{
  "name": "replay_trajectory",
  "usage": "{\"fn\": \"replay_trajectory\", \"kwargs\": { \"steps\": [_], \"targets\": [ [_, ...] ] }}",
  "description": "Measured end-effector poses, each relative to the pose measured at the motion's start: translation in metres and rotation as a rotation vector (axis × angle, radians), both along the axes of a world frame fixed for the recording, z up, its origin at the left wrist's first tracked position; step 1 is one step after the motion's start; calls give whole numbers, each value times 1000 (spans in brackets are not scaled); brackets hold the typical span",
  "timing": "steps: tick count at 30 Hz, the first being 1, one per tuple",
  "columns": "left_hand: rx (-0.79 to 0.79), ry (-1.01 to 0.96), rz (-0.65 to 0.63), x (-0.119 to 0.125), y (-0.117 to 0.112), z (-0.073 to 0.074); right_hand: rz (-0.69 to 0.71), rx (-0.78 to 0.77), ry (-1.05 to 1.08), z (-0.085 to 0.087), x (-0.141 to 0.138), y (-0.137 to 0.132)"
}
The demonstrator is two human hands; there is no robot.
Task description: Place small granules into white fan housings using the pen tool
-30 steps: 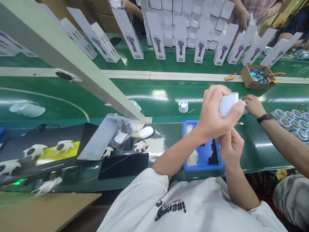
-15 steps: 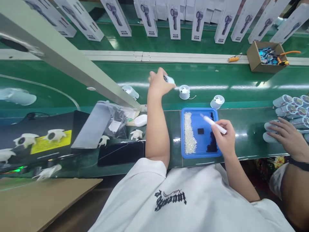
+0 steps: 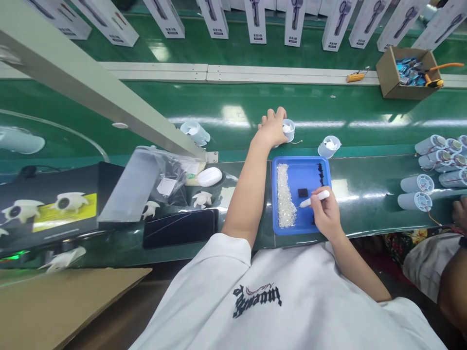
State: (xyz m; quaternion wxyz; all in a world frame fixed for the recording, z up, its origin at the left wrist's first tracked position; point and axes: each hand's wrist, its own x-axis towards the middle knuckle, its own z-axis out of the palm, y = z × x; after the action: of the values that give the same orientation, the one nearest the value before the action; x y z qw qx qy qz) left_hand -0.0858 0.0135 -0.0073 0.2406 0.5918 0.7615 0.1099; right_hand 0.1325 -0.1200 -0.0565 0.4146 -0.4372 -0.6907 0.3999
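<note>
My left hand [image 3: 272,127] reaches out over the green conveyor belt [image 3: 365,116] and closes around a small white cylindrical part [image 3: 288,130]. My right hand [image 3: 326,214] grips a white pen-like tool [image 3: 315,198], its tip pointing left over a blue tray [image 3: 306,177]. The tray holds a strip of small clear pieces [image 3: 284,197], a black square pad [image 3: 302,192] and a dark pile partly hidden by my right hand. Another white cylindrical part [image 3: 329,146] lies on the belt to the right.
More white cylinders [image 3: 434,160] lie stacked at the right, near another person's arm [image 3: 454,291]. A cardboard box of parts [image 3: 406,73] sits at the far right. White product boxes [image 3: 255,19] line the back. A metal beam [image 3: 95,87], plastic bag [image 3: 171,175] and dark mat [image 3: 51,204] are at left.
My left hand let go of a cylinder at the left of the belt and moved right onto another one. My right hand lowered the pen tool into the tray. The view tilted down.
</note>
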Motion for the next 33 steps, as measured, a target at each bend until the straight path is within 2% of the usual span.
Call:
{"fn": "replay_trajectory", "kwargs": {
  "steps": [3, 6, 11, 14, 17, 20, 24, 27, 33],
  "targets": [
    [57, -5, -69, 5, 3, -7, 9, 22, -29, 1, 0, 0],
    [152, -24, -83, 8, 5, -14, 6, 126, -77, 3, 0, -1],
    [339, -178, -27, 10, 11, -16, 148, 427, -180, 7, 2, 2],
    [472, -268, 37, 13, 13, -8, 147, 479, -214, 9, 7, 8],
    [599, -316, 112, 15, 9, 8, 10, 436, -181, 9, 15, 12],
    [691, -346, 212, 16, -1, 30, -120, 329, -85, 6, 23, 14],
    [732, -436, 335, 13, -11, 51, -188, 197, 0, 1, 25, 17],
    [721, -478, 372, 11, -13, 57, -201, 144, 20, -1, 23, 17],
    [803, -586, 296, 11, -15, 60, -92, 48, 38, 1, 15, 7]
  ]
}}
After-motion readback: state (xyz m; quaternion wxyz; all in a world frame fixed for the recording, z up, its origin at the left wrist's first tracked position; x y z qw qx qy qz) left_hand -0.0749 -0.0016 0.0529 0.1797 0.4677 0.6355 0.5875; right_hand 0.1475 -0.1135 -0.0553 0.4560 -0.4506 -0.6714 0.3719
